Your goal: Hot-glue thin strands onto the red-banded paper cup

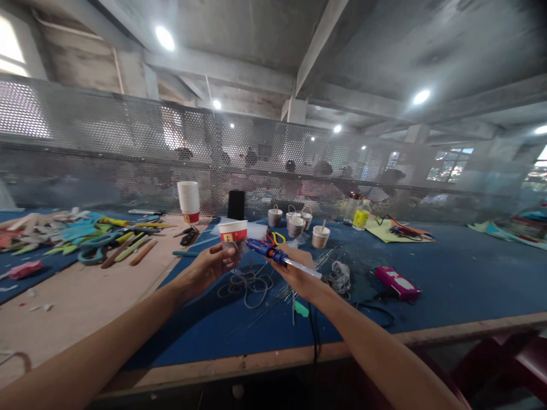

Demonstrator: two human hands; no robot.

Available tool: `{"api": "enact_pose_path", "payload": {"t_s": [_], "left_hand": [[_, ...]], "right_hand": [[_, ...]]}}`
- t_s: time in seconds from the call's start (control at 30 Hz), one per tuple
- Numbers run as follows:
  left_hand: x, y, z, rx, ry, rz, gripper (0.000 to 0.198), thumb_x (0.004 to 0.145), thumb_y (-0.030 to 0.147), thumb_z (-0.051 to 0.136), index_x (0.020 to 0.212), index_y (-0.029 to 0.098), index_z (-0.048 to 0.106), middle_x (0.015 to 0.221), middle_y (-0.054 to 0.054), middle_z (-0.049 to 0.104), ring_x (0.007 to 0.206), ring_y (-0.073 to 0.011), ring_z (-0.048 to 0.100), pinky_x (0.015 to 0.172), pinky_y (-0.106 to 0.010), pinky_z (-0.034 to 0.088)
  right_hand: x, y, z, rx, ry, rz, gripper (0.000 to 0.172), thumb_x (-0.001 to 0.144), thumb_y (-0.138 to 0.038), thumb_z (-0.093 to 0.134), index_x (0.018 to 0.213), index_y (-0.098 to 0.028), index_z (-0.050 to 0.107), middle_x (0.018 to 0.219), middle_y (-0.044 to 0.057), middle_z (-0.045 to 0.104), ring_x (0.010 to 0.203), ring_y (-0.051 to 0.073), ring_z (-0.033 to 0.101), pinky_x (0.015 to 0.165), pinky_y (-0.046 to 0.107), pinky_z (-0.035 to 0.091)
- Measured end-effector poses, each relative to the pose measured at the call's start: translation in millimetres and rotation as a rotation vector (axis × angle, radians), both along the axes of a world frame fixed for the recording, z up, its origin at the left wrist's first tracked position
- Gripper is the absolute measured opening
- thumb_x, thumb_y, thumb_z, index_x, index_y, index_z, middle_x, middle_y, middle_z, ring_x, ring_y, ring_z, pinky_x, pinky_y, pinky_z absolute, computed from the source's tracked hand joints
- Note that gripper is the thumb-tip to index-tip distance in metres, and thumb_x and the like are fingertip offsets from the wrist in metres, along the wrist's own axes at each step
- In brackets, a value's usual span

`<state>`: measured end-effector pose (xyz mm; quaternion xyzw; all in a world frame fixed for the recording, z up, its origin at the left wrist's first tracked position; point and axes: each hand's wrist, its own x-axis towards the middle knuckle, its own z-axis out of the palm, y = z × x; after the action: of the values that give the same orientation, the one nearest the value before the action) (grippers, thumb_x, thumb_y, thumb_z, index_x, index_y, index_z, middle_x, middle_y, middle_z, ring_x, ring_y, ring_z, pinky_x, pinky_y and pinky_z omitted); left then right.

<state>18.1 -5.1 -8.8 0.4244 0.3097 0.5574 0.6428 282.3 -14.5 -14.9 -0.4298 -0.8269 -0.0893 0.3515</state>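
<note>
A red and white paper cup [233,230] is held upright above the blue mat, with the fingers of my left hand [216,263] around its lower part. Grey cord seems to cover the cup's base, partly hidden by the fingers. My right hand [297,272] is wrapped round a blue glue gun [267,250], a clear glue stick jutting from its rear. The gun's nozzle points at the cup's right side; whether it touches I cannot tell. Below the cup, loose grey cord [248,287] lies in loops on the mat.
Several small cord-wrapped cups [296,226] stand behind my right hand, near yellow-handled scissors [277,237]. Stacked paper cups [188,201] and a black phone [236,204] stand at the back. Tools [123,250] lie left; a magenta box [397,283] lies right.
</note>
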Motion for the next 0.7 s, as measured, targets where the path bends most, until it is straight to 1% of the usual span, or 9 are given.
{"api": "enact_pose_path", "payload": {"t_s": [0.13,0.3,0.47,0.57,0.7], "left_hand": [[-0.5,-0.1,-0.5,0.030,-0.006,-0.035,0.027,0.065,0.017,0.097,0.080,0.015,0.074,0.072,-0.001,0.071,0.066,-0.0122,0.069,0.077,-0.023,0.062],[-0.2,-2.4,1.5,0.015,0.008,-0.027,0.027,0.066,0.014,0.095,0.078,0.017,0.071,0.070,0.000,0.068,0.067,-0.0138,0.069,0.073,-0.024,0.061],[-0.8,-2.9,1.1,0.029,0.005,-0.044,0.025,0.068,0.017,0.095,0.076,0.017,0.071,0.068,0.000,0.066,0.069,-0.0146,0.068,0.075,-0.025,0.060],[-1.6,-1.6,0.1,0.024,-0.005,-0.031,0.027,0.066,0.018,0.096,0.076,0.017,0.070,0.069,0.000,0.067,0.069,-0.0145,0.068,0.074,-0.025,0.060],[-2.9,0.5,-1.4,0.030,-0.009,-0.064,0.030,0.067,0.020,0.096,0.071,0.017,0.067,0.064,0.002,0.061,0.067,-0.0134,0.066,0.075,-0.024,0.059]], "right_hand": [[0.8,-1.6,1.5,-0.003,0.000,-0.005,0.016,0.106,-0.039,0.059,0.103,-0.024,0.064,0.084,0.002,0.075,0.074,0.020,0.068,0.063,0.027,0.035],[0.3,-3.6,4.4,0.000,-0.004,-0.008,0.013,0.104,-0.037,0.061,0.104,-0.024,0.065,0.085,0.002,0.075,0.074,0.020,0.068,0.062,0.027,0.034],[0.1,0.3,0.6,0.009,0.011,-0.008,0.014,0.105,-0.037,0.060,0.100,-0.024,0.064,0.083,0.002,0.074,0.074,0.020,0.068,0.063,0.027,0.034],[0.4,2.1,-0.9,0.006,0.019,-0.007,0.012,0.103,-0.036,0.062,0.101,-0.024,0.063,0.082,0.001,0.074,0.074,0.020,0.069,0.062,0.026,0.034],[0.7,0.9,1.2,-0.009,0.019,-0.006,0.011,0.103,-0.035,0.061,0.103,-0.024,0.063,0.084,0.002,0.074,0.075,0.020,0.069,0.062,0.026,0.035]]}}
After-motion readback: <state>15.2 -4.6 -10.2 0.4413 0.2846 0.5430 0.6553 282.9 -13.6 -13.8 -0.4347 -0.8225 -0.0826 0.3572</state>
